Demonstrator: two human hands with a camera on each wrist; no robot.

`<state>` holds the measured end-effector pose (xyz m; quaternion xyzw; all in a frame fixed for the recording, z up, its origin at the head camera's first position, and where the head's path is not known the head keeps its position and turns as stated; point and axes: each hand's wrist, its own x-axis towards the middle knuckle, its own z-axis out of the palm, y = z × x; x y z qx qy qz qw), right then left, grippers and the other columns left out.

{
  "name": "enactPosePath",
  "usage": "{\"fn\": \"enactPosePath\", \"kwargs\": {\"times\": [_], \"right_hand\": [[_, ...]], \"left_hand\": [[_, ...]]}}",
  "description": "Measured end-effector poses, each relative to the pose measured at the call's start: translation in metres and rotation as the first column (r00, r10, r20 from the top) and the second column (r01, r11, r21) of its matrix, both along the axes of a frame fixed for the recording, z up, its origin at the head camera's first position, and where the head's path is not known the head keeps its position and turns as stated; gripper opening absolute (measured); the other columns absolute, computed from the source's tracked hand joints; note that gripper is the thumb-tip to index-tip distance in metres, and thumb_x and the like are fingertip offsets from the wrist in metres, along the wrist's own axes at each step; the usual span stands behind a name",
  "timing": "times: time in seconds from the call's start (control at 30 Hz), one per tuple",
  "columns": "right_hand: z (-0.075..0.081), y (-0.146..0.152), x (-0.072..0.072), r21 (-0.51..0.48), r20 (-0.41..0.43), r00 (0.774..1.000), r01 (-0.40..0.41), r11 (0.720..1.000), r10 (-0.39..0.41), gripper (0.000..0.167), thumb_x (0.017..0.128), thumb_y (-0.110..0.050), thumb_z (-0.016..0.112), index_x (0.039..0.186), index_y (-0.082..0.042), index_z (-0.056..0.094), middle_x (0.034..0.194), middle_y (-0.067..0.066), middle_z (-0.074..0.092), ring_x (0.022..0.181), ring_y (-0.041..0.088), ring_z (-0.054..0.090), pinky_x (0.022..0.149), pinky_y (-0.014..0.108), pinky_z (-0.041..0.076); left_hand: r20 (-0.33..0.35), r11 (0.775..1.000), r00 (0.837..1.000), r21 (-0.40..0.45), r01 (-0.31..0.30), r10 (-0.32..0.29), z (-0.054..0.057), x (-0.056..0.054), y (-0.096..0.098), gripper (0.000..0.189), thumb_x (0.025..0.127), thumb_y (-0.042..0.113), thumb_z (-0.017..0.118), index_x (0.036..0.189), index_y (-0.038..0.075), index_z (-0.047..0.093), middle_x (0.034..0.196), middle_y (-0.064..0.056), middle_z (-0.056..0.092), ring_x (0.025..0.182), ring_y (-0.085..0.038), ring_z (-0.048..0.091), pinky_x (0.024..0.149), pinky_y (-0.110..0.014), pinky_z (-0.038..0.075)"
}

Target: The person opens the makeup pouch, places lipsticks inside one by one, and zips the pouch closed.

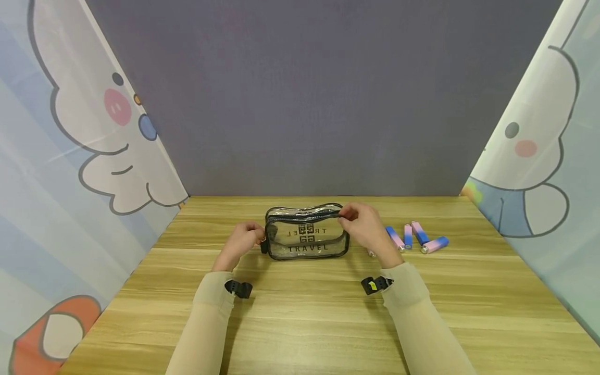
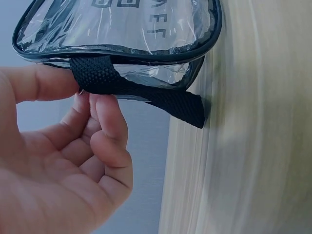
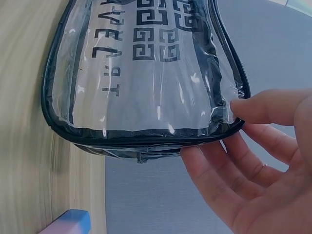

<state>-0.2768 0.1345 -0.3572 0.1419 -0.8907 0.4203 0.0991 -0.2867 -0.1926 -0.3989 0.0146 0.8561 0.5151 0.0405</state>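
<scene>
A clear toiletry bag (image 1: 307,237) with black piping and TRAVEL lettering stands upright on the table. My right hand (image 1: 366,225) pinches its upper right corner, thumb (image 3: 263,105) on the front and fingers behind. At the other end, my left hand (image 1: 242,242) has its fingertips together beside the black strap loop (image 2: 100,75). A tiny metal glint shows between these fingertips, which looks like the zipper pull (image 2: 81,91); most of it is hidden. The zipper band (image 1: 302,216) curves along the bag's top. Through the clear walls no contents can be made out.
Several pink-and-blue cylinders with metal ends, battery-like, lie right of the bag, among them one (image 1: 435,245) turned sideways. One (image 3: 68,223) shows near the right wrist. A grey panel (image 1: 323,104) rises behind the wooden table (image 1: 304,312); printed curtains (image 1: 529,156) flank it.
</scene>
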Motion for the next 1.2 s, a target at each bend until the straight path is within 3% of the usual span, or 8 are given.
{"fn": "enactPosePath", "kwargs": {"times": [0.13,0.23,0.53,0.77,1.0,1.2], "right_hand": [[0.003,-0.001,-0.001,0.013,-0.010,1.000,0.006,1.000,-0.006,0.013,0.094,-0.008,0.068,0.106,-0.003,0.070,0.095,0.009,0.069,0.089,0.026,0.064,0.081,0.045,0.053],[0.004,-0.002,0.000,0.038,-0.029,1.000,0.008,0.999,-0.006,0.012,0.093,-0.006,0.068,0.104,-0.002,0.070,0.093,0.010,0.067,0.086,0.026,0.063,0.079,0.044,0.052],[0.016,-0.016,0.013,0.229,-0.087,0.996,0.045,0.972,-0.026,0.022,0.092,-0.010,0.068,0.113,-0.002,0.069,0.108,0.014,0.064,0.100,0.032,0.060,0.089,0.049,0.050],[0.017,-0.029,0.018,0.240,-0.135,0.991,0.015,0.971,0.018,0.022,0.093,-0.013,0.069,0.113,-0.003,0.070,0.112,0.012,0.065,0.106,0.032,0.060,0.092,0.049,0.049],[0.018,-0.046,0.019,0.300,-0.249,0.967,0.020,0.954,0.058,0.017,0.092,-0.013,0.071,0.107,-0.005,0.072,0.109,0.009,0.066,0.102,0.030,0.059,0.089,0.047,0.049],[0.017,-0.061,0.018,0.339,-0.285,0.949,-0.032,0.940,0.135,0.017,0.093,-0.013,0.070,0.108,-0.006,0.073,0.113,0.008,0.067,0.109,0.029,0.059,0.094,0.046,0.050]], "left_hand": [[-0.001,1.000,1.000,0.011,0.004,-0.004,0.003,0.001,0.000,0.021,0.098,0.016,0.052,0.105,0.003,0.068,0.114,-0.013,0.064,0.095,-0.034,0.061,0.092,-0.052,0.046],[-0.009,1.000,1.000,0.016,0.006,-0.006,0.004,0.001,0.001,0.020,0.097,0.013,0.053,0.105,0.003,0.069,0.107,-0.012,0.065,0.089,-0.029,0.062,0.090,-0.050,0.048],[-0.013,0.999,1.000,0.041,0.019,-0.019,0.002,0.001,0.001,0.020,0.094,0.008,0.054,0.106,0.000,0.068,0.094,-0.013,0.066,0.081,-0.027,0.060,0.078,-0.045,0.049],[-0.013,0.998,1.000,0.061,0.029,-0.028,0.000,0.001,0.002,0.020,0.093,0.005,0.054,0.106,-0.002,0.067,0.087,-0.012,0.064,0.074,-0.023,0.057,0.071,-0.038,0.048],[-0.003,0.997,1.000,0.074,0.013,-0.013,-0.002,0.000,0.003,0.020,0.093,0.006,0.056,0.106,0.000,0.069,0.086,-0.010,0.064,0.075,-0.025,0.057,0.075,-0.042,0.049],[0.002,0.998,1.000,0.068,-0.005,0.004,0.000,0.001,0.004,0.021,0.093,0.007,0.056,0.107,0.002,0.070,0.087,-0.009,0.063,0.079,-0.029,0.056,0.076,-0.043,0.047]]}}
